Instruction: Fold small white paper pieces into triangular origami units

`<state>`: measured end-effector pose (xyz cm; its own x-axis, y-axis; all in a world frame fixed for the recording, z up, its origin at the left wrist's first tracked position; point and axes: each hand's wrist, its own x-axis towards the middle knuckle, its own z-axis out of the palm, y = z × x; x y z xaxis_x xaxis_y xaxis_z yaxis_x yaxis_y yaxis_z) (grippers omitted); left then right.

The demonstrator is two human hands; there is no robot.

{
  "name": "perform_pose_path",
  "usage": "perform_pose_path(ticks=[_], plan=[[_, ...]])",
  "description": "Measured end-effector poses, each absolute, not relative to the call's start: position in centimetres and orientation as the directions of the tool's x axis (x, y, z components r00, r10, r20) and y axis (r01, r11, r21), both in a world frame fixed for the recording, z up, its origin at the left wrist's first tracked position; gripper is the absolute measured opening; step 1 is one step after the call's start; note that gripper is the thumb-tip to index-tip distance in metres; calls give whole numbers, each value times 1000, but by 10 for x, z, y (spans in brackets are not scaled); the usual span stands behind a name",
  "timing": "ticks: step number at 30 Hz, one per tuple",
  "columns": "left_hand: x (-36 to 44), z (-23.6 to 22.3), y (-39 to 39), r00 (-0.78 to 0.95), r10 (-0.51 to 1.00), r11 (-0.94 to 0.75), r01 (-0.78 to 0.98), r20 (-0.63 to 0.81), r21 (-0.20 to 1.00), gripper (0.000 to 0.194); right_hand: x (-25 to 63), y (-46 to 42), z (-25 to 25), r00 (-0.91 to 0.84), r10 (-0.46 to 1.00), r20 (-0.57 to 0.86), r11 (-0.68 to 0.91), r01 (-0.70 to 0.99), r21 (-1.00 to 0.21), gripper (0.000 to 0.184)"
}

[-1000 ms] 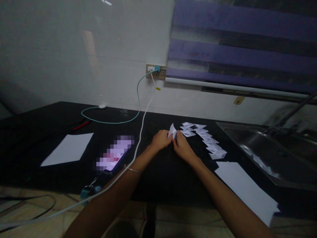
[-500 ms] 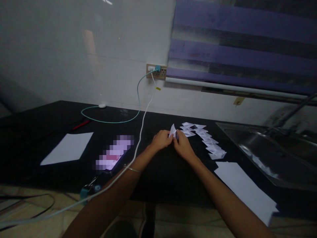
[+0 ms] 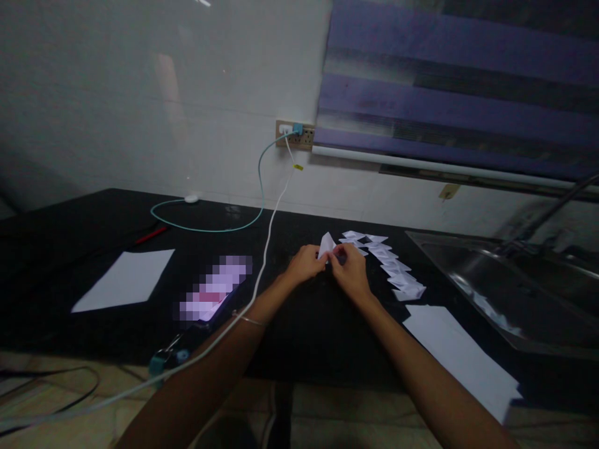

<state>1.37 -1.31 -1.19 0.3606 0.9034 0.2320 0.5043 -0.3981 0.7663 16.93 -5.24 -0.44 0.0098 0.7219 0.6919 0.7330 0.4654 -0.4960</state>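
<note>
A small folded piece of white paper [image 3: 326, 244] stands between my two hands, its pointed tip upward. My left hand [image 3: 305, 262] grips it from the left side, fingers closed. From the right, my right hand [image 3: 350, 267] pinches its lower right edge between thumb and fingers. Just beyond my right hand lie several folded white paper pieces [image 3: 395, 268] in overlapping rows, some of them partly hidden by that hand. A stack of white paper sheets [image 3: 461, 352] rests beside my right forearm.
On the black counter [image 3: 322, 337] a phone [image 3: 219, 287] with a blurred screen lies left of my left arm. Farther left is a white sheet [image 3: 126, 280]. A white cable [image 3: 266, 249] crosses over my left forearm from the wall socket [image 3: 306, 137]. A metal sink [image 3: 486, 280] sits at the right.
My right hand has shifted its hold, fingers now bent in a pinch at the paper's right edge. The folded paper has turned slightly and shows a broader face.
</note>
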Motion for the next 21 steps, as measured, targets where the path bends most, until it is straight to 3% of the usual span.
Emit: perform_pose_path(ticks=[7,12,21], plan=[[12,-21,-7,448,868,-410,399,216,820,44,178,-44,-9,77,783,618,399,699,-593,6],[13,-18,-8,448,874,-376,375,190,847,43,177,-48,-7,57,736,675,454,698,-554,6],[11,-19,-1,439,866,-359,213,239,909,41,170,-54,-5,-23,736,677,522,656,-545,30]])
